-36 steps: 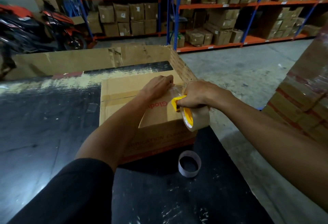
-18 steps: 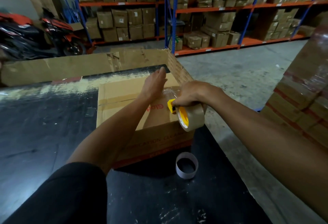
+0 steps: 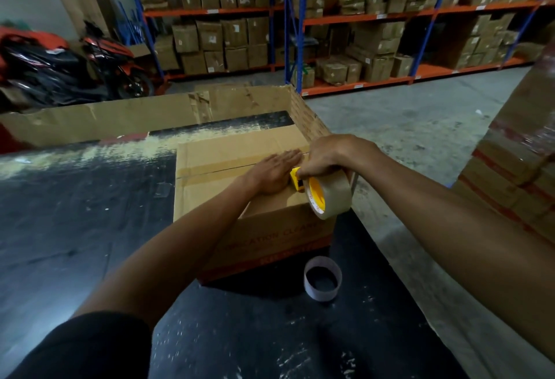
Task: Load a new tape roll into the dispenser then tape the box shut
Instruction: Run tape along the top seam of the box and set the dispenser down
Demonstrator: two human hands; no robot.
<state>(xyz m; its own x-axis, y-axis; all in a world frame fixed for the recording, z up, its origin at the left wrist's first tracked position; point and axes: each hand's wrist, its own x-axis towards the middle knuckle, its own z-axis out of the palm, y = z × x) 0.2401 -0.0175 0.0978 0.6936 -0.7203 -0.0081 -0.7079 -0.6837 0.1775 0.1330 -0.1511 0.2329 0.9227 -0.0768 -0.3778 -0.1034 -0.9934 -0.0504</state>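
A black, scuffed table (image 3: 75,228) fills the lower left and centre of the frame. On it, at the centre, sits a brown cardboard box (image 3: 210,198) with its top flaps closed and a strip of tape along the seam. The left hand (image 3: 271,173) lies flat and open on the box top, fingers spread toward the upper right. Just right of it, the right hand (image 3: 327,155) grips a yellow dispenser (image 3: 297,180) loaded with a tape roll (image 3: 333,195), at the box's right edge. An empty cardboard core (image 3: 322,278) stands on the table below the box.
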